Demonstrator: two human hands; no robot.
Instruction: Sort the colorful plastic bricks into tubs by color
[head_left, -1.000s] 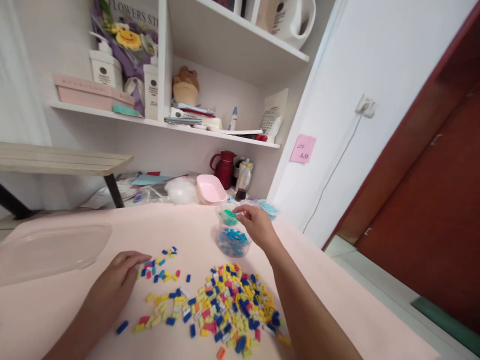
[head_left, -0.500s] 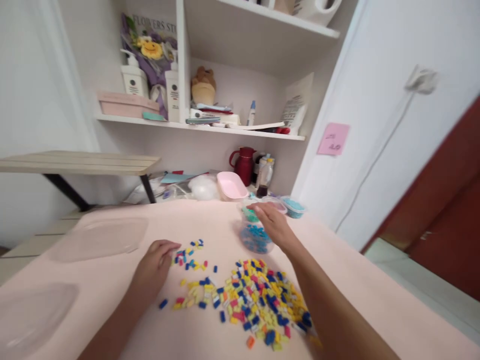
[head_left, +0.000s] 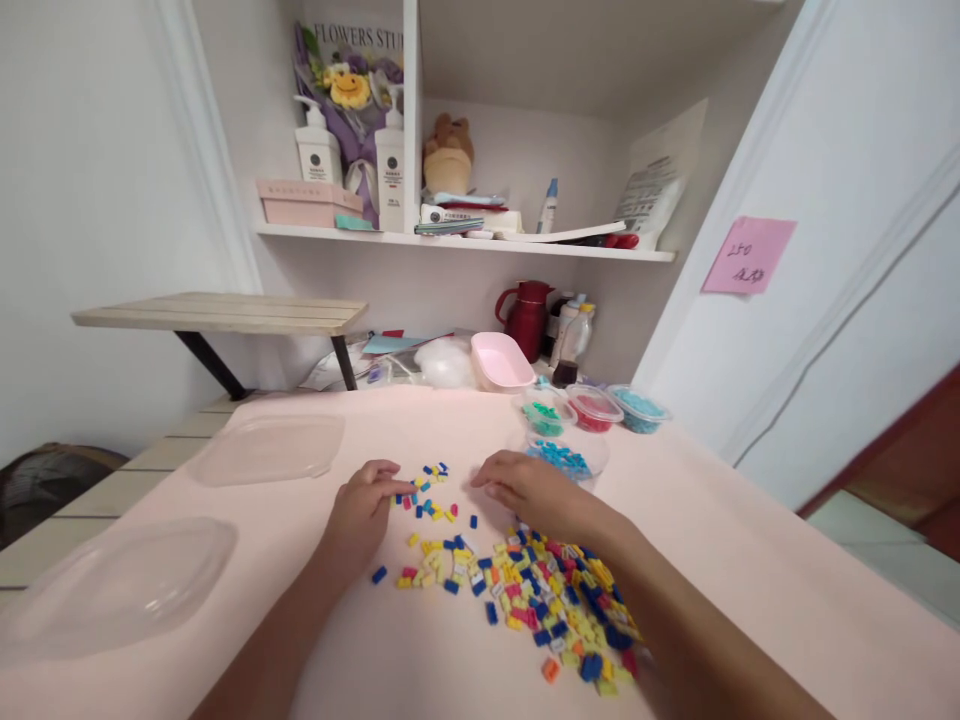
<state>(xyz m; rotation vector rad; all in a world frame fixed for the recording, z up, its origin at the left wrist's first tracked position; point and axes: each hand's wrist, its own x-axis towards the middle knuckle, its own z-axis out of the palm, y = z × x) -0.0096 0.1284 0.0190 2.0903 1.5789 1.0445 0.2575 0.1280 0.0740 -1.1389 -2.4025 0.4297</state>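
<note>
"Where are the toy bricks (head_left: 556,598)?"
"Heaped on the pink tabletop (head_left: 405,655), a smaller cluster (head_left: 428,508) beside the left hand (head_left: 364,503)."
"Is the right hand (head_left: 534,492) gripping any?"
"Can't tell for either (the right's fingers curl inward)."

Right forearm (head_left: 660,600)'s blocking the right side of the brick pile (head_left: 540,590), and the right hand (head_left: 536,490) covers part of the blue-brick tub (head_left: 598,462). Can't tell if those fingers are pinching anything, or if the left hand (head_left: 364,505) is actually touching the little cluster (head_left: 427,507). Pump bottle (head_left: 319,155) print's too tiny to read, and some dark roundish thing (head_left: 52,485) gets chopped off at the left edge.
</note>
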